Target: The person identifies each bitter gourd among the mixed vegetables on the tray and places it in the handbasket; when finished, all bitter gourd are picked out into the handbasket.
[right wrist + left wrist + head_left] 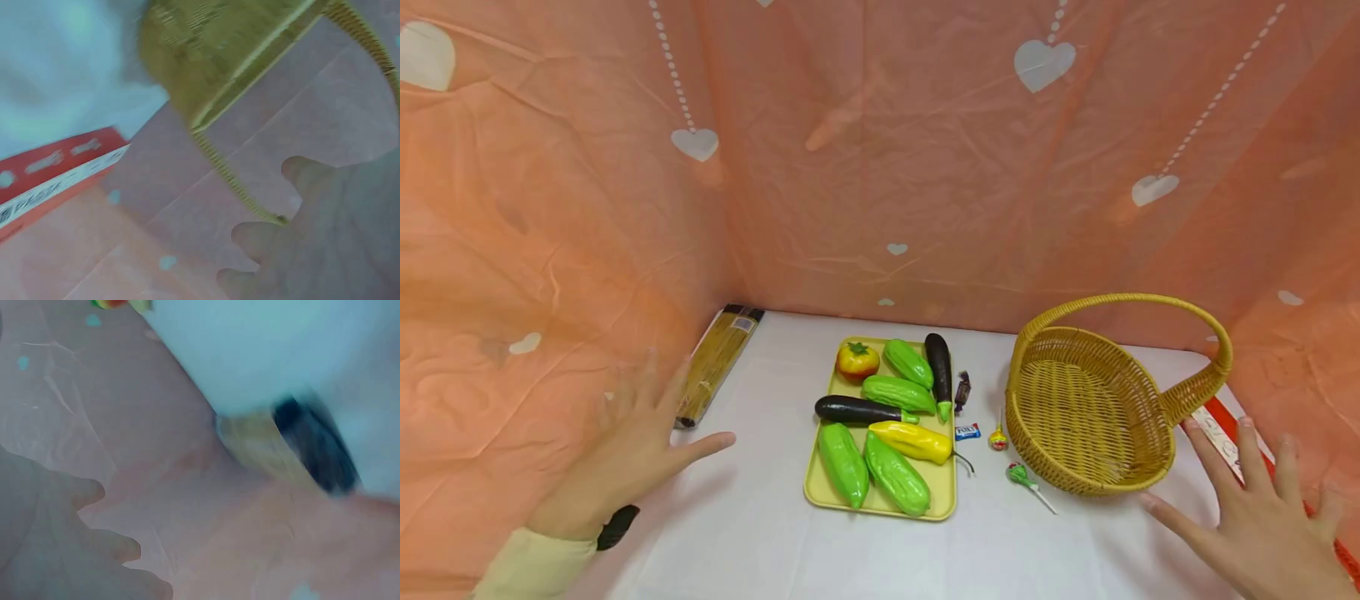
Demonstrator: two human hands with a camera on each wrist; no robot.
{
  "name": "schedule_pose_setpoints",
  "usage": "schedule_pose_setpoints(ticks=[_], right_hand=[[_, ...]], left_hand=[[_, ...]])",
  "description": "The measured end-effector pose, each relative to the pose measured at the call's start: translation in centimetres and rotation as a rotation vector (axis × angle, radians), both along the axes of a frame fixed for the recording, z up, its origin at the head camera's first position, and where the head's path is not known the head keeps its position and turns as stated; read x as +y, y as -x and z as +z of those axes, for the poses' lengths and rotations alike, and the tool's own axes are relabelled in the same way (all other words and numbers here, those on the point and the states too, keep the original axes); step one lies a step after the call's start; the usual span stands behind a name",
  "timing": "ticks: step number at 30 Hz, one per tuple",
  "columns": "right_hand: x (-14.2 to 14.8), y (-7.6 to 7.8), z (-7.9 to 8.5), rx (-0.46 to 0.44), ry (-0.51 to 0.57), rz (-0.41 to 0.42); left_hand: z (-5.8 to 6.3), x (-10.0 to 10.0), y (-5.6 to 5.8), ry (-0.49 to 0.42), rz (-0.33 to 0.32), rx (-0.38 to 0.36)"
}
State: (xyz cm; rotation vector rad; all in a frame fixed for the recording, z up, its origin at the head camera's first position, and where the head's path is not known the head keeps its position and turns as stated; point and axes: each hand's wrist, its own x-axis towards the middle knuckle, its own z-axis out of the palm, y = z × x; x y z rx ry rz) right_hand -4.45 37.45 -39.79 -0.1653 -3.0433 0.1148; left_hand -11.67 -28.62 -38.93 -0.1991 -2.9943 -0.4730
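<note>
My left hand [617, 454] hovers at the left with fingers spread and holds nothing. Nearest to it lies a long pack of thin wooden sticks [715, 367] with dark ends. On the right, my right hand [1262, 521] is spread too, close to the front right of a wicker basket [1086, 483] with a tall arched handle; the basket's inside is bare. Between the hands, a yellow tray [880, 510] bears a tomato [857, 361], two eggplants [857, 409] [939, 375], a yellow pepper [913, 441] and several green vegetables [897, 472].
Between tray and basket lie a red-and-green lollipop [1019, 475], a yellow lollipop [997, 439], a blue wrapped candy [967, 432] and a dark wrapped candy [962, 392]. A red and white box [62, 175] sits by the right edge. Pink curtains [880, 167] enclose the white table [737, 533].
</note>
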Motion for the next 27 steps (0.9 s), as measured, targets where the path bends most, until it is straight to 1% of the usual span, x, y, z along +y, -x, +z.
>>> schedule_pose_setpoints(ticks=[4,7,9,12,16,19,22,25,27], right_hand=[[-2.4,0.2,0.3,0.041,0.032,0.074],[-4.7,0.5,0.4,0.094,0.064,0.143],[-6.3,0.8,0.4,0.124,0.085,0.192],[-9.0,1.5,0.4,0.16,0.115,0.284],[-12.5,2.6,0.4,0.141,0.149,0.392],[-14.7,3.4,0.5,0.13,0.174,0.459],[-16.6,4.2,0.7,0.136,0.22,0.512],[-18.4,4.8,0.8,0.127,0.282,0.549],[-19.6,5.2,0.7,0.115,0.317,0.58]], left_hand=[[0.1,1.2,0.3,-0.074,-0.042,-0.053],[-0.2,2.5,1.0,-0.131,-0.072,-0.08],[-0.6,3.5,1.7,-0.171,-0.088,-0.095],[-1.4,5.1,3.1,-0.245,-0.115,-0.127],[-2.4,7.5,5.1,-0.328,-0.147,-0.167],[-2.8,8.9,6.4,-0.402,-0.125,-0.206],[-3.0,10.0,7.7,-0.474,-0.077,-0.239],[-3.3,10.9,9.1,-0.486,-0.044,-0.264],[-3.6,11.3,9.9,-0.498,-0.018,-0.305]])
